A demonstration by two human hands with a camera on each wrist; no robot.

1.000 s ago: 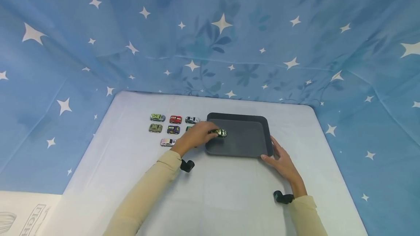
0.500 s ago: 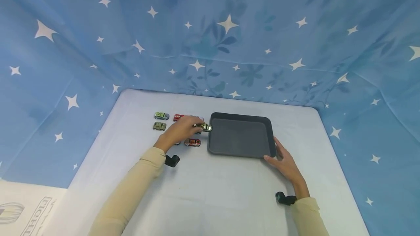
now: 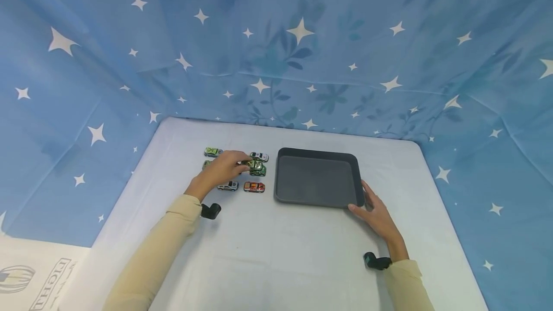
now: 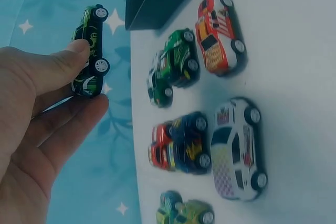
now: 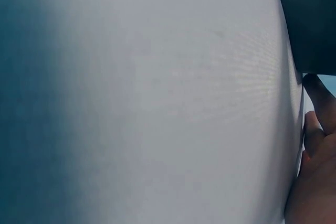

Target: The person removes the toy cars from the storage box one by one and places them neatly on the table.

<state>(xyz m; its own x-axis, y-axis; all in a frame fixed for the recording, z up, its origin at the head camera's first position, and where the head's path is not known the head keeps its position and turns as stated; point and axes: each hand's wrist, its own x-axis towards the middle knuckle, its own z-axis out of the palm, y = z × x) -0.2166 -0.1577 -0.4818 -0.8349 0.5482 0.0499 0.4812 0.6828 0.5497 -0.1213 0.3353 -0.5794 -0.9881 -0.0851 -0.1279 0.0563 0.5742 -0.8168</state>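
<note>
My left hand (image 3: 221,168) pinches a green-and-black toy car (image 4: 93,51) between thumb and fingers. In the left wrist view it is raised clear of the table. Below and beside it stand other toy cars: a green car (image 4: 179,59), a red-and-orange car (image 4: 216,40), a white patterned car (image 4: 236,150) and a dark blue car (image 4: 190,142). My right hand (image 3: 378,215) rests at the near right corner of a dark grey tray (image 3: 318,181), thumb at the front edge and fingers along the right side. The right wrist view shows only part of that hand.
The cars stand in rows left of the tray, and my left hand hides some of them in the head view. A lime-green car (image 3: 213,151) is at the far left. The white table (image 3: 276,253) meets a blue star-patterned cloth (image 3: 259,37) behind it.
My left hand has carried the green-and-black car left, from over the tray to above the rows of cars. The right hand stays at the tray's corner. The head view has shifted slightly.
</note>
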